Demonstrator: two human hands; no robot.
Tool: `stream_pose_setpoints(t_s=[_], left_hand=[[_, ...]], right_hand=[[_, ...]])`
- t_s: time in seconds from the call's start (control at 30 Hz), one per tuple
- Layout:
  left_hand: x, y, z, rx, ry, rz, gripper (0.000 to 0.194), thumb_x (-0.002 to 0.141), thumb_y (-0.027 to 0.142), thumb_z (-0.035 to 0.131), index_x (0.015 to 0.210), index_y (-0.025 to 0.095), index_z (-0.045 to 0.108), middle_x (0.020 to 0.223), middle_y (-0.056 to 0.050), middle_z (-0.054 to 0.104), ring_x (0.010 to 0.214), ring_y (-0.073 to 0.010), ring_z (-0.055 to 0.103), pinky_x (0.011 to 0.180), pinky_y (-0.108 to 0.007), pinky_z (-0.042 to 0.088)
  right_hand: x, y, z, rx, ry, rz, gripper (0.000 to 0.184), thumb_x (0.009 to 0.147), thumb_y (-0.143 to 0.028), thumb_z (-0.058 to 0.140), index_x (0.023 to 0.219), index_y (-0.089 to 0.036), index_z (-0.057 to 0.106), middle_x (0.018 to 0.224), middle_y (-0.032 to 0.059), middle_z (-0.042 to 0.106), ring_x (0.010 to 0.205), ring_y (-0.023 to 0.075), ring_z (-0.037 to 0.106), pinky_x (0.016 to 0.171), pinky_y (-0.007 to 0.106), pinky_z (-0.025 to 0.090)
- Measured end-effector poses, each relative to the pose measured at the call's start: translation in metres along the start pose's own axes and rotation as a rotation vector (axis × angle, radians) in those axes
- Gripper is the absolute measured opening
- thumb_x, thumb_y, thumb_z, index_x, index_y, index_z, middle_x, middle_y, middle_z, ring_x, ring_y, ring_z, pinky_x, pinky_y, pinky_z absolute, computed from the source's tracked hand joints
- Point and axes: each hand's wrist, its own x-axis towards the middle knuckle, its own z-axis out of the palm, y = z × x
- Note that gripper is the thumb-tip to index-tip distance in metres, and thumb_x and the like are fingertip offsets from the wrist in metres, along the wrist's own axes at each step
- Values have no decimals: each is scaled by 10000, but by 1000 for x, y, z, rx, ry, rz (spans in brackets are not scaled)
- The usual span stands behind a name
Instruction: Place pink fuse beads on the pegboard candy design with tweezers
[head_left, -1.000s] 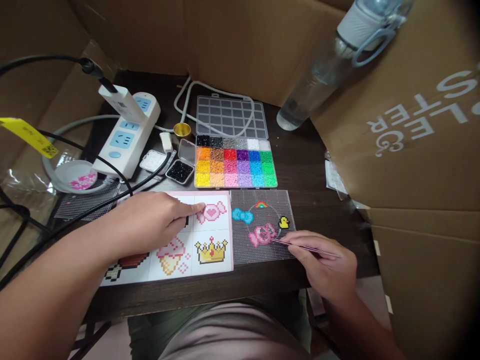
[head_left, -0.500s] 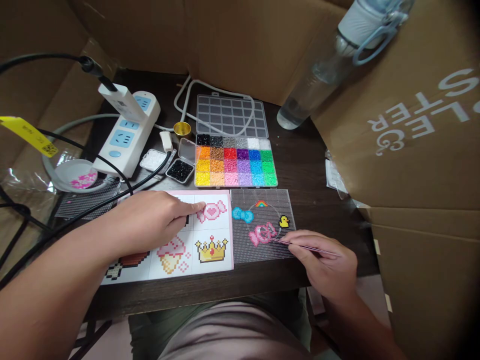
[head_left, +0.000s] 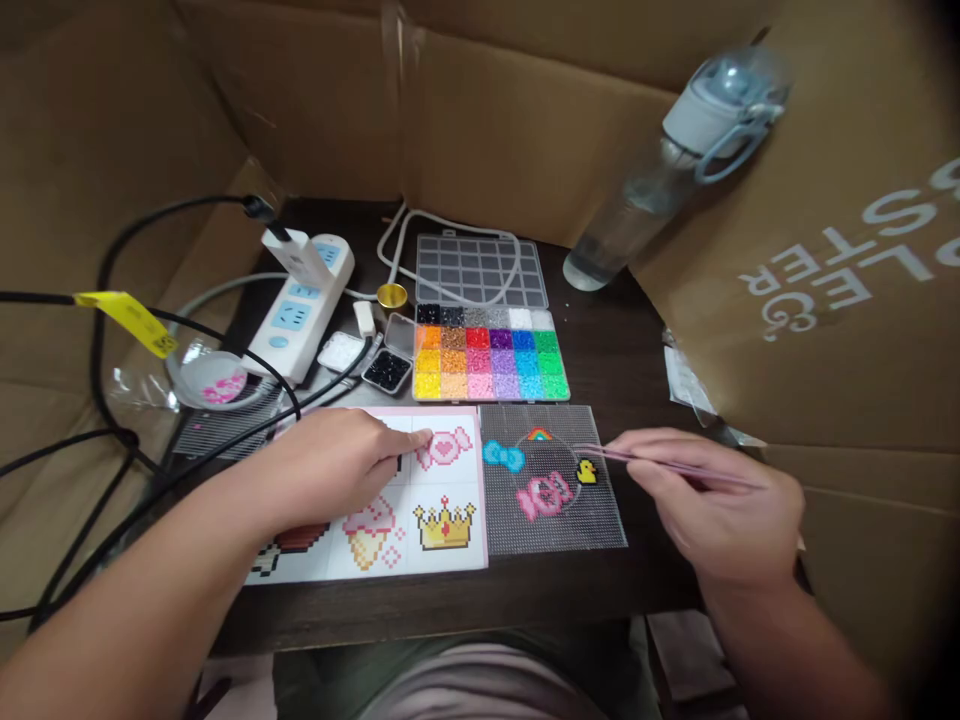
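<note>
My left hand (head_left: 341, 460) rests over a pattern sheet (head_left: 442, 490), its index finger stretched out to the edge of a printed pink candy (head_left: 448, 450). In my right hand (head_left: 724, 500) a slim pair of pink tweezers (head_left: 609, 454) is pinched. Their tips are over the upper right of a clear pegboard (head_left: 517, 535), near the yellow duck (head_left: 586, 472). On that board lie a pink bead candy (head_left: 544, 497) with a gap in its middle, a blue bow (head_left: 503, 456) and a small rainbow (head_left: 539, 435). I cannot make out a bead at the tweezer tips.
Behind the sheet and board stands an open bead box (head_left: 491, 352) with many colours. Small tubs of white beads (head_left: 341, 350) and black beads (head_left: 387, 371) sit beside it. A power strip (head_left: 304, 310), cables and a tall bottle (head_left: 637, 205) stand within cardboard walls.
The tweezers have lifted away from the bead candy, up and to the right with my right hand. My left finger stays at the printed candy. The whole view has shifted.
</note>
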Motion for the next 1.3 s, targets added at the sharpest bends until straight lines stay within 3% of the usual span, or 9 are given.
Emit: stream_pose_setpoints(t_s=[0.1,0.2,0.4,1.03,1.3], left_hand=[[-2,-1,0,-18,28,22,532,879,199,401,1334,354,628,1054,-90,764,805,-235,689,665,-320,475],[-2,-3,2,-51,56,41,522,885,194,413,1338,338,627,1074,-99,762,835,-235,693,686,-322,486],[0,-6,6,-78,70,80,520,892,183,413,1351,313,619,1051,-109,767,842,-242,702,711,-340,498],[1,-4,5,-60,32,54,534,895,178,395,1367,314,603,986,-107,772,800,-250,694,673,-336,476],[1,-4,6,-20,5,60,551,904,179,376,1404,316,563,1059,-104,765,868,-255,700,719,-350,492]], right_hand=[[37,-2,15,-31,-74,-32,83,794,-187,749,770,-260,778,833,14,785,751,174,746,696,267,627],[64,-3,40,-9,-162,42,23,763,-224,757,758,-224,780,793,33,787,691,183,746,625,267,627],[73,8,73,54,-184,136,65,740,-258,754,736,-196,773,726,42,778,646,182,740,613,277,621],[70,19,73,73,-218,169,79,749,-263,745,716,-194,765,740,48,779,667,181,738,627,276,617],[68,21,74,53,-231,151,78,769,-254,727,729,-199,764,747,45,779,675,180,740,630,276,613]])
